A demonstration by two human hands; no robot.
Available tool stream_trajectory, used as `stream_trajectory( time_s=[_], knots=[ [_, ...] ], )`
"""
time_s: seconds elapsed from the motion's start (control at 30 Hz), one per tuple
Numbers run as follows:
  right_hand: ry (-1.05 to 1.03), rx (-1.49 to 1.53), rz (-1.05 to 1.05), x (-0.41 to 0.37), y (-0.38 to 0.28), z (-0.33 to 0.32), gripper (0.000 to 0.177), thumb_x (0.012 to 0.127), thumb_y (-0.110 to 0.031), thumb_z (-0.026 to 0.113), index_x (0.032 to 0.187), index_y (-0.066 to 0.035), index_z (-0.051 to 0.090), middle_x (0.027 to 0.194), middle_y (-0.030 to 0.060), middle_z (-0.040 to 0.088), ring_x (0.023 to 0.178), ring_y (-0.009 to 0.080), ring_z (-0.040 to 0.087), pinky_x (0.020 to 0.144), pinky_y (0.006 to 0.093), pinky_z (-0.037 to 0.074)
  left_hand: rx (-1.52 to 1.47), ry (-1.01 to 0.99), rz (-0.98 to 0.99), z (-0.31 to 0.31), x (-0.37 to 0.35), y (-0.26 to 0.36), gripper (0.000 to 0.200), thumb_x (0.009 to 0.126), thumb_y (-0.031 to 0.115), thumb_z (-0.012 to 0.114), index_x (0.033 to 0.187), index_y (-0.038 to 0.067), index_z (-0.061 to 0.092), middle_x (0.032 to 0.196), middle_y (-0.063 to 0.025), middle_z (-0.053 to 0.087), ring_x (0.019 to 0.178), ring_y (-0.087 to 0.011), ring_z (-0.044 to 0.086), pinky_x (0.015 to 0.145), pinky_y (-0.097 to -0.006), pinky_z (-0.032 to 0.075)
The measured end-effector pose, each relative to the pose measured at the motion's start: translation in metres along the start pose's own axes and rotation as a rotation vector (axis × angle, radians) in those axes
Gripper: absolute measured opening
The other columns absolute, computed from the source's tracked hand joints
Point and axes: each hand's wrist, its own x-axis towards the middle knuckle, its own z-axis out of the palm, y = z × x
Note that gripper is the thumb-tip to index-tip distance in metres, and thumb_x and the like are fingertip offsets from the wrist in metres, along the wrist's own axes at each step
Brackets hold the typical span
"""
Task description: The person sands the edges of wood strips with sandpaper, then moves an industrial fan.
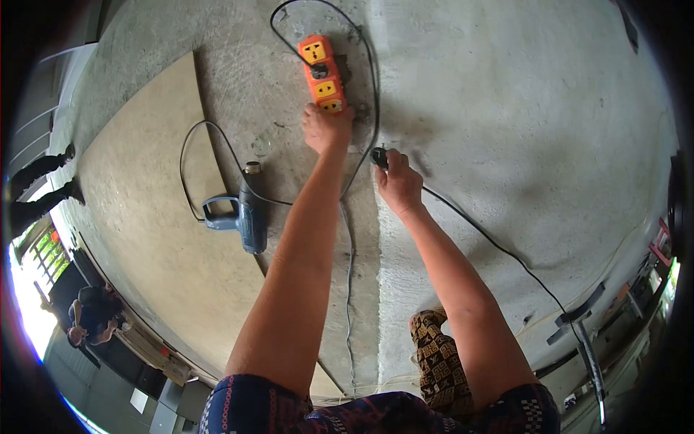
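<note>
An orange power strip (336, 81) with yellow sockets lies on the concrete floor, a black plug (319, 71) seated in one socket. My left hand (327, 129) grips the strip's near end. Lower and to the right, my right hand (399, 182) is closed on a second black plug (379, 157), held apart from the strip, with its black cable (499, 244) running down to the right. A blue heat gun (251, 217) rests on its side left of my left forearm, its cord looping near it.
A large tan board (155, 166) covers the floor at left. Another person's legs (43, 173) show at the far left, and a crouching person (92, 315) at the lower left. A metal tool or stand (589, 354) is at lower right.
</note>
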Motion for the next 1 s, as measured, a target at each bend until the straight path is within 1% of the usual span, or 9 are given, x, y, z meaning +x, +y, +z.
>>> stream_trajectory(
  time_s=[0.17,0.3,0.4,0.5,0.63,0.67,0.8,0.87,1.0],
  knots=[
    [0.086,0.073,-0.108,-0.012,0.021,-0.058,0.035,0.075,-0.022,0.061,0.1,-0.005,0.045,0.077,0.0131,0.05,0.061,0.028,0.058,0.048,0.0375,0.048,-0.129,0.014,0.071,-0.018,-0.018,0.004,0.054,0.054,0.037,0.075,0.087,0.003,0.05,0.091,-0.0157,0.055,0.084,-0.0333,0.055,0.072,-0.041,0.044],
    [-0.037,-0.071,-0.216,-0.035,0.06,-0.083,0.033,0.075,-0.022,0.061,0.101,-0.006,0.05,0.074,0.0115,0.05,0.058,0.0269,0.057,0.048,0.0372,0.047,-0.221,-0.083,0.108,-0.033,-0.066,0.026,0.054,0.054,0.039,0.075,0.084,0.002,0.051,0.083,-0.0142,0.057,0.078,-0.031,0.057,0.069,-0.0391,0.045],
    [0.344,0.152,-0.031,-0.056,0.095,-0.128,0.025,0.076,-0.016,0.06,0.098,-0.007,0.051,0.074,0.0104,0.056,0.06,0.0274,0.059,0.048,0.0379,0.047,-0.253,-0.111,0.248,-0.03,-0.128,0.064,0.055,0.054,0.042,0.076,0.083,0.002,0.052,0.082,-0.0126,0.058,0.076,-0.0261,0.059,0.068,-0.0364,0.045],
    [0.462,0.179,0.246,-0.093,0.138,-0.197,0.022,0.079,-0.019,0.064,0.089,-0.007,0.048,0.064,0.0091,0.056,0.053,0.0249,0.057,0.048,0.0336,0.045,-0.283,-0.101,0.419,0.009,-0.194,0.108,0.053,0.053,0.04,0.077,0.081,0.003,0.051,0.08,-0.0122,0.056,0.076,-0.0279,0.057,0.068,-0.0376,0.045],
    [0.43,0.448,0.454,-0.117,0.158,-0.259,0.022,0.081,-0.018,0.062,0.084,-0.004,0.045,0.061,0.0026,0.051,0.052,0.0114,0.053,0.044,0.0271,0.044,-0.235,-0.285,0.42,0.057,-0.28,0.158,0.061,0.053,0.039,0.077,0.092,0.003,0.047,0.093,-0.0118,0.051,0.09,-0.0286,0.052,0.077,-0.0367,0.044],
    [0.438,0.485,0.374,-0.118,0.162,-0.264,0.021,0.083,-0.017,0.06,0.084,-0.004,0.044,0.062,0.0015,0.049,0.051,0.0073,0.049,0.043,0.0238,0.044,-0.202,-0.404,0.395,0.064,-0.299,0.163,0.061,0.055,0.037,0.077,0.096,0.005,0.045,0.1,-0.0115,0.049,0.096,-0.0284,0.049,0.081,-0.0361,0.043],
    [0.378,0.457,0.432,-0.106,0.173,-0.26,0.017,0.084,-0.015,0.058,0.084,-0.002,0.045,0.064,0.0038,0.049,0.048,0.0089,0.048,0.041,0.0239,0.044,-0.299,-0.537,0.569,0.068,-0.328,0.146,0.065,0.06,0.023,0.072,0.113,0.002,0.042,0.103,-0.0145,0.049,0.099,-0.0313,0.049,0.084,-0.0368,0.042],
    [0.308,0.512,0.635,-0.103,0.179,-0.248,0.018,0.084,-0.014,0.058,0.084,-0.001,0.046,0.064,0.0046,0.05,0.045,0.0105,0.05,0.038,0.0244,0.044,-0.494,-0.595,0.563,0.071,-0.323,0.123,0.071,0.061,0.017,0.069,0.123,0.0,0.037,0.106,-0.0172,0.048,0.101,-0.0337,0.047,0.087,-0.0382,0.041],
    [0.283,0.655,0.83,-0.095,0.182,-0.224,0.022,0.084,-0.017,0.056,0.084,0.003,0.047,0.068,0.0081,0.053,0.044,0.0159,0.056,0.035,0.0252,0.044,-0.458,-0.671,0.618,0.056,-0.306,0.09,0.068,0.064,0.012,0.065,0.124,-0.002,0.037,0.11,-0.0208,0.05,0.105,-0.0353,0.047,0.089,-0.0379,0.04]
  ],
)
